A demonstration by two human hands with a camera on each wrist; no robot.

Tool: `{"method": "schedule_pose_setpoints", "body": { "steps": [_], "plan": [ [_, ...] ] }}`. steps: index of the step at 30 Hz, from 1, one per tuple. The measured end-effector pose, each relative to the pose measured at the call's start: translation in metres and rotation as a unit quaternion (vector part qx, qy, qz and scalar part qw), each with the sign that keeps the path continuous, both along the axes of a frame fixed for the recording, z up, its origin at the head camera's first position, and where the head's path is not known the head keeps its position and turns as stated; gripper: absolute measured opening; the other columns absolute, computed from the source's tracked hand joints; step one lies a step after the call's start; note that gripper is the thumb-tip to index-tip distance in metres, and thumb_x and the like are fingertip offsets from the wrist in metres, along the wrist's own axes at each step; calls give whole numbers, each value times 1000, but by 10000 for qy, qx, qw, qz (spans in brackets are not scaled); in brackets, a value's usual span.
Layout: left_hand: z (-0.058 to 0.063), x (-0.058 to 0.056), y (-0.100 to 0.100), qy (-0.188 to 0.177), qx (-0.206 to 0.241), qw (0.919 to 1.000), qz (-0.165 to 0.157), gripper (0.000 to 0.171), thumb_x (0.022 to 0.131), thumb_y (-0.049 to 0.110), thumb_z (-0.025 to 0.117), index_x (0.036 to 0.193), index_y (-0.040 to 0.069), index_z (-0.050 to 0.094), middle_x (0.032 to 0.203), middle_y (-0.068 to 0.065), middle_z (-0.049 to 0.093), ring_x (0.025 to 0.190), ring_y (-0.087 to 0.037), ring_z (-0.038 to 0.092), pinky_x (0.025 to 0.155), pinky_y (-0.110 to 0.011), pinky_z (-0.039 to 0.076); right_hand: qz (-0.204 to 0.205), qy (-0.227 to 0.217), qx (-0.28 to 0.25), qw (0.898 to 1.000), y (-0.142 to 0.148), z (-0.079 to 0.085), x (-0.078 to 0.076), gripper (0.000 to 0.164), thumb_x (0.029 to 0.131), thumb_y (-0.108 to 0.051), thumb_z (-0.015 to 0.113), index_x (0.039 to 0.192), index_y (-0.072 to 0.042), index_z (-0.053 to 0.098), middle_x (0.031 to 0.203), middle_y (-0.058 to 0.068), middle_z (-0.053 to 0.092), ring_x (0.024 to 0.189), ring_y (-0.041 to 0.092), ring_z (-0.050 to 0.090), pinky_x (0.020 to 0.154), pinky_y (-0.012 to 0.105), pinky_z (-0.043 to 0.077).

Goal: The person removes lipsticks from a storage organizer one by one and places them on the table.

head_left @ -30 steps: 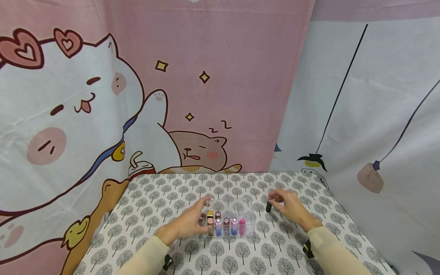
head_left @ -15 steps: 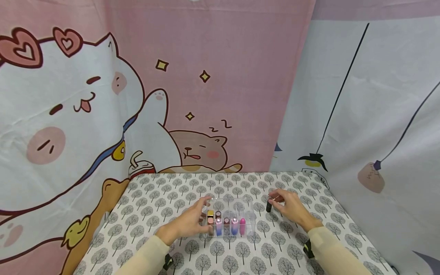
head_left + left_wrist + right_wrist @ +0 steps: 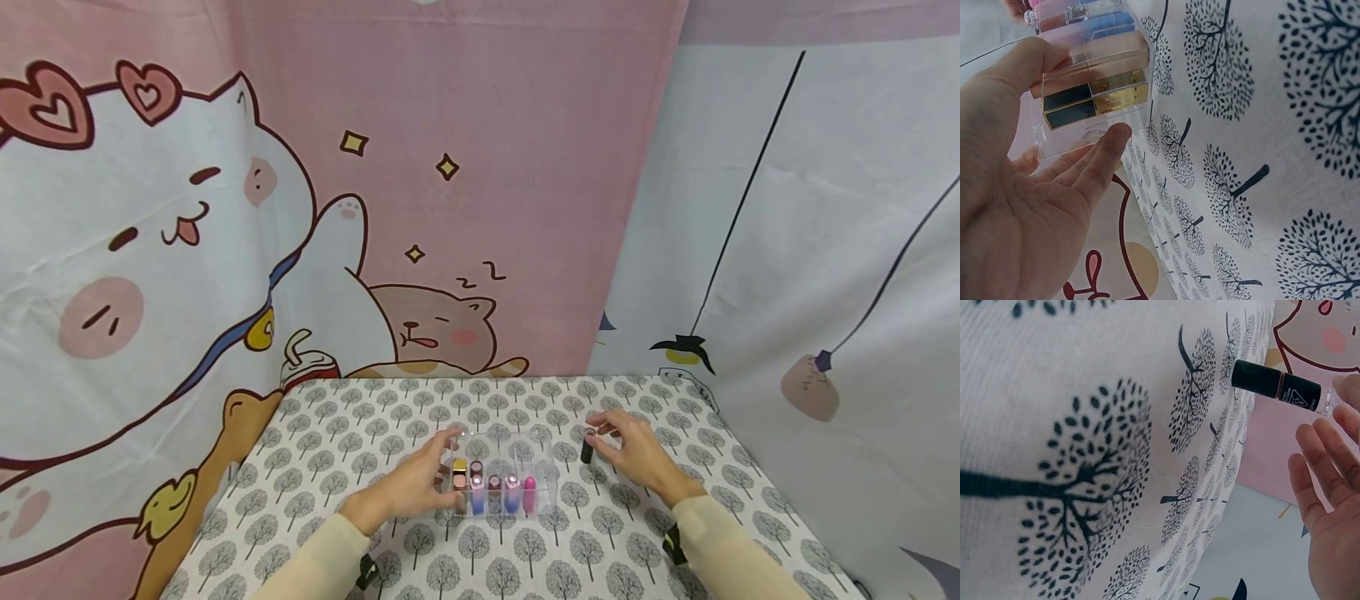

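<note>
A clear acrylic organizer [image 3: 547, 497] stands on the patterned cloth with several lipsticks inside, among them a pink one [image 3: 529, 495] and a black-and-gold one [image 3: 1094, 100]. My left hand [image 3: 415, 478] grips its left end, the thumb over the front side and the fingers round the back. To the right, a black lipstick tube [image 3: 587, 450] with a clear end [image 3: 1327, 402] stands upright on the cloth. The thumb and forefinger of my right hand [image 3: 636, 447] are spread either side of its top; whether they touch it is hard to tell. The other fingers extend loosely.
A white cloth with grey trees [image 3: 480, 575] covers the table. Behind it hangs a pink curtain [image 3: 540, 208] with cartoon animals, and a pale curtain [image 3: 847, 208] closes the right side.
My right thumb and forefinger have parted slightly at the top of the black lipstick tube, which shows more clearly. My left hand and the organizer have stayed where they were.
</note>
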State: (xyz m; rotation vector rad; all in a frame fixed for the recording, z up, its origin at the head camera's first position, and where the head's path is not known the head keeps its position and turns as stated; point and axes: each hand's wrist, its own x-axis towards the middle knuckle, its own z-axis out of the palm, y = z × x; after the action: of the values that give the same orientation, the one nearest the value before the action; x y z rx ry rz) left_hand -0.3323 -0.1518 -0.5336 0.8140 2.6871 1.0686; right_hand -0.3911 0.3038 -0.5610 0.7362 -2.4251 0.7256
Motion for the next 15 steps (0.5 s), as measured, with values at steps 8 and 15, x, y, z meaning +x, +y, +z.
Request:
{"method": "schedule_pose_setpoints", "body": {
  "steps": [8, 15],
  "plan": [
    [0, 1, 0, 11, -6, 10000, 14, 121, 94, 32, 99, 185, 28, 19, 176, -21, 54, 133, -35, 78, 110, -51, 71, 7, 430, 156, 9990, -4, 6, 4, 35, 97, -9, 95, 129, -5, 82, 122, 7, 84, 107, 30, 82, 90, 55, 73],
    [0, 1, 0, -19, 6, 10000, 45, 122, 94, 34, 99, 185, 30, 19, 176, -20, 54, 133, -35, 77, 109, -51, 71, 92, 253, 99, 9996, -11, 14, 11, 38, 97, -8, 94, 132, -6, 81, 133, 12, 82, 122, 37, 80, 105, 63, 69]
  ]
}}
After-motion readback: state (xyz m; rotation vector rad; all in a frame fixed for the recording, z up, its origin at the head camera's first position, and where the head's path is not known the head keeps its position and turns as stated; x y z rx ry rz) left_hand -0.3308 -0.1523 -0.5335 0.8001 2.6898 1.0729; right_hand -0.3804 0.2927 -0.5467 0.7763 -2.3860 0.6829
